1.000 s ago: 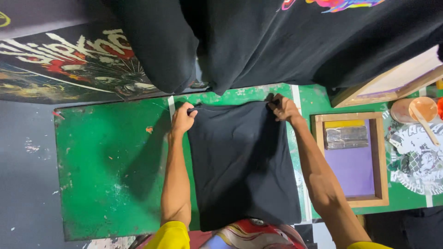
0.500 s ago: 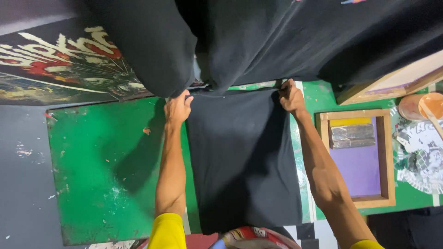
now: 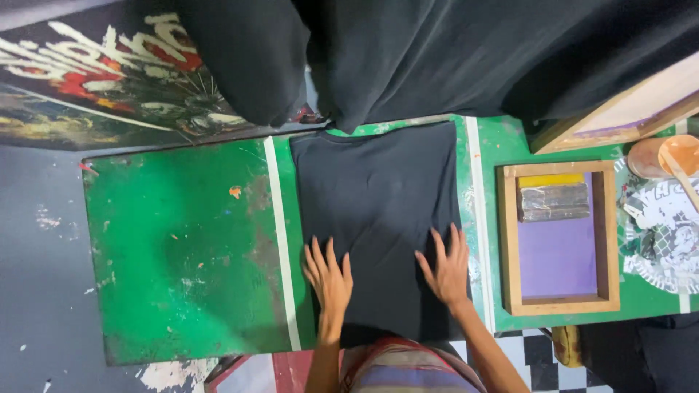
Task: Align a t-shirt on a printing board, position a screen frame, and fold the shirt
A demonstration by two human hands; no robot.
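At the left, a bare stretch of the green table (image 3: 182, 247) is seen, scuffed and flecked with paint, with a white stripe (image 3: 282, 240) run from its far edge toward its near edge. Just right of that stripe the black shirt (image 3: 375, 196) is laid flat, with its near end at the table's near edge and its far end tucked under the dark garments (image 3: 466, 51) hung over the far edge.

The left hand (image 3: 328, 276) is pressed palm-down on the shirt's near left part, fingers spread and released, nothing being gripped. The right hand (image 3: 445, 268) is laid the same way on the near right part, fingers splayed and flat.

The shirt's long axis is judged to run from the near edge to the far edge, parallel to the stripe. Which end is the collar cannot be told, since the far end is hidden.

Several risks are judged likely. If the palms are dragged unevenly, the cloth could be skewed off the stripe or fresh creases pushed up between the hands. The hanging garments could be caught and pulled onto the shirt. Paint flecks on the table could be picked up by the fabric.

Further right, a wooden frame (image 3: 510, 240) with a purple mesh and a squeegee (image 3: 553, 200) is set near the right edge, close enough to be knocked by an elbow.
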